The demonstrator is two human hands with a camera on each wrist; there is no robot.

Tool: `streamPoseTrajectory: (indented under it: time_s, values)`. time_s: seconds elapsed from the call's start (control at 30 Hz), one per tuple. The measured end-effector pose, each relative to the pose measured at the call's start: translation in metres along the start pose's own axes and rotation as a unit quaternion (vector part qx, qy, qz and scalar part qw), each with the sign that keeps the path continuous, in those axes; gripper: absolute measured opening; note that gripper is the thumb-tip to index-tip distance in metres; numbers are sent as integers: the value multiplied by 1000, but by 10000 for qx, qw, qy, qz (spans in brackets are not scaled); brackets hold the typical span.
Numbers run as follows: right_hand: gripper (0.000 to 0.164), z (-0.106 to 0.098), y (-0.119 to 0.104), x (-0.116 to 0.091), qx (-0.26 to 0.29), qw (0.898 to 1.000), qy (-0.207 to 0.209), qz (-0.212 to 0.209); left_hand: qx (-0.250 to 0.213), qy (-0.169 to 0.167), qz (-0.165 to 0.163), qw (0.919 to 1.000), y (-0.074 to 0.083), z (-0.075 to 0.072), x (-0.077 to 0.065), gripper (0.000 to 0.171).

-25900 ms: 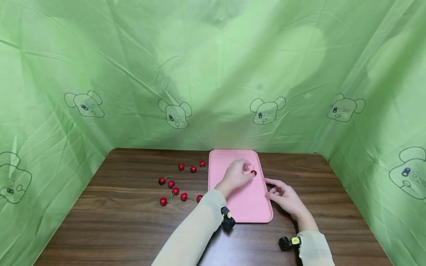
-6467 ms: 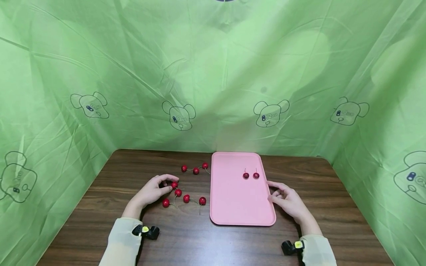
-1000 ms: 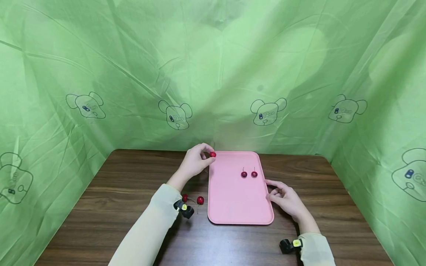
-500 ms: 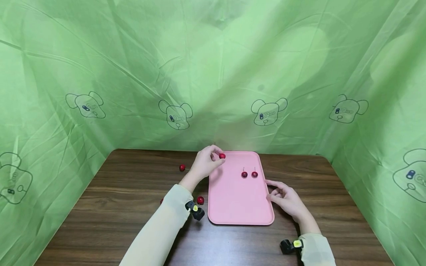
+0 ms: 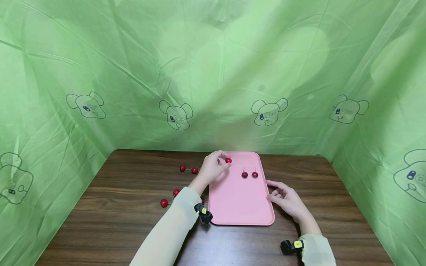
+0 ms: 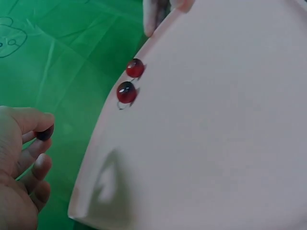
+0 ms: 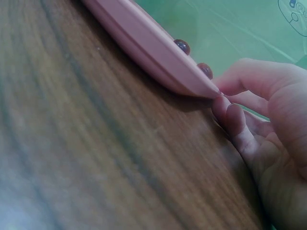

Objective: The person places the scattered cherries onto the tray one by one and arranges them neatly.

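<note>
My left hand (image 5: 213, 168) pinches a red cherry (image 5: 228, 160) between thumb and index finger over the left far part of the pink tray (image 5: 239, 207). In the left wrist view this cherry (image 6: 45, 133) looks dark at the fingertips, and the hand casts a shadow on the tray. Two cherries (image 5: 244, 174) sit side by side on the tray, stems pointing away. My right hand (image 5: 286, 198) holds the tray's right edge. In the right wrist view its thumb and fingertips meet at the pink rim (image 7: 163, 62).
Several more cherries lie on the wooden table (image 5: 126, 221) left of the tray, among them a far cherry (image 5: 182, 168) and a near cherry (image 5: 164, 203). The left sleeve (image 5: 173, 229) hides others partly. A green curtain (image 5: 213, 74) surrounds the table's back and sides.
Over the last second my left hand has carried its cherry rightward from the tray's far left corner onto the tray and slightly nearer. Earlier, one cherry was on the tray, then two. My right hand stays.
</note>
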State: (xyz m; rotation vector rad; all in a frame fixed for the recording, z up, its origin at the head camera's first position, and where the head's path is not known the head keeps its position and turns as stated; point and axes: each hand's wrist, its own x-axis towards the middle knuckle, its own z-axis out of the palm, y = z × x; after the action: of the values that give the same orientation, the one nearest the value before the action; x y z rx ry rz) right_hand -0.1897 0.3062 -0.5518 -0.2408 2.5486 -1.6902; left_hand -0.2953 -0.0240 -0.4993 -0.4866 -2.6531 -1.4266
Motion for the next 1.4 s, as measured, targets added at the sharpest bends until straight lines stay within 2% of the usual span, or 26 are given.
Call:
streamPoseTrajectory:
  time_s: [0.17, 0.47, 0.67, 1.07, 1.4]
  values:
    - [55, 0, 1, 0, -2, 10000, -9, -68, -122, -95, -145, 9998, -3, 12, -2, 20]
    - [56, 0, 1, 0, 3, 10000, 1, -72, -526, -297, -197, 9980, -9, 31, -6, 22]
    - [56, 0, 2, 1, 9, 9999, -24, -98, -181, -212, -163, 9995, -14, 39, -7, 19]
    - [56, 0, 1, 1, -9, 9999, -19, -134, 373, -151, -98, 9991, -13, 44, -8, 18]
    - [56, 0, 2, 1, 5, 9999, -60, -130, 386, -312, -162, 9986, -12, 45, -9, 16]
